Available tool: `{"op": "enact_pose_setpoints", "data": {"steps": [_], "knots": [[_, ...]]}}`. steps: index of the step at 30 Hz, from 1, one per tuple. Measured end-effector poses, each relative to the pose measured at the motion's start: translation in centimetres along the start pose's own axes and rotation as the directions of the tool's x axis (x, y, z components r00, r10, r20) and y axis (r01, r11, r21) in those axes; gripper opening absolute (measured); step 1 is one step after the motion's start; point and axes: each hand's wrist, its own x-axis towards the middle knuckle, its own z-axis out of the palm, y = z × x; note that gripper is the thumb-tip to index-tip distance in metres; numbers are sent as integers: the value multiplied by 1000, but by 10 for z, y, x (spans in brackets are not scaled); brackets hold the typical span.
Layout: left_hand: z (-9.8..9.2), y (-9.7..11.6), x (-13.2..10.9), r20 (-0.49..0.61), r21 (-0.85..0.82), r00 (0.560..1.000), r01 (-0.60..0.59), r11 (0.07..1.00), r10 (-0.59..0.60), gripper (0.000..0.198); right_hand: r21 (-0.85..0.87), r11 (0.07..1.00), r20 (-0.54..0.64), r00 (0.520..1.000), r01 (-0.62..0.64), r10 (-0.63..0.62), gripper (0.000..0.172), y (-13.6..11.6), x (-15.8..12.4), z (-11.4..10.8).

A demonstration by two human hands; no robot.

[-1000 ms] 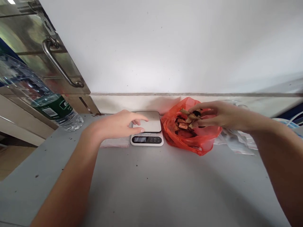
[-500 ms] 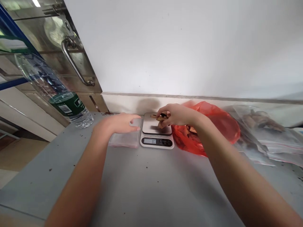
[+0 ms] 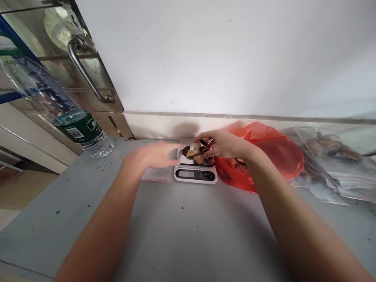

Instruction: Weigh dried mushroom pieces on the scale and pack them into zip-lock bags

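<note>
A small white kitchen scale (image 3: 179, 179) stands near the wall, its display lit but too blurred to read. Several dried pieces (image 3: 199, 158), tan and dark brown, lie on its plate. My right hand (image 3: 227, 145) is over the plate's right side, fingers curved and parted around the edge of the pieces. On the other side, my left hand (image 3: 157, 154) is open beside the scale, thumb and fingers apart, with nothing in it. Beneath it lies a stack of clear plastic bags (image 3: 157, 175), partly hidden.
A red plastic bag (image 3: 282, 156) with more dried pieces sits right of the scale. Clear zip bags (image 3: 331, 172), some with brown pieces inside, lie farther right. A large water bottle (image 3: 85, 131) stands at the left on the grey table (image 3: 188, 235), before a metal door handle (image 3: 85, 70).
Dried pieces that were in my right hand now lie spread on the scale plate, and its fingers have loosened. My left hand has shifted slightly right, closer to the scale.
</note>
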Motion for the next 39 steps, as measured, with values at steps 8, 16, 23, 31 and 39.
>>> {"op": "enact_pose_setpoints", "data": {"steps": [8, 16, 23, 31, 39], "knots": [[-6, 8, -7, 20, 39, 998, 52, 998, -53, 73, 52, 988, -47, 989, 142, -140, 41, 25, -1, -7], [-10, 9, -11, 30, 66, 996, 86, 994, -88, 75, 95, 982, -87, 984, 162, -154, 39, 21, -9, -11], [-14, 6, -15, 50, 41, 990, 131, 991, -133, 78, 51, 986, -151, 977, 162, -152, 37, 26, -19, -20], [-14, 4, -15, 44, 45, 989, 137, 989, -139, 80, 127, 967, -72, 975, 219, -211, 33, 38, -7, -8], [-14, 7, -16, 47, 45, 991, 122, 991, -124, 79, 184, 952, -120, 967, 246, -226, 39, 39, 4, 5]]}}
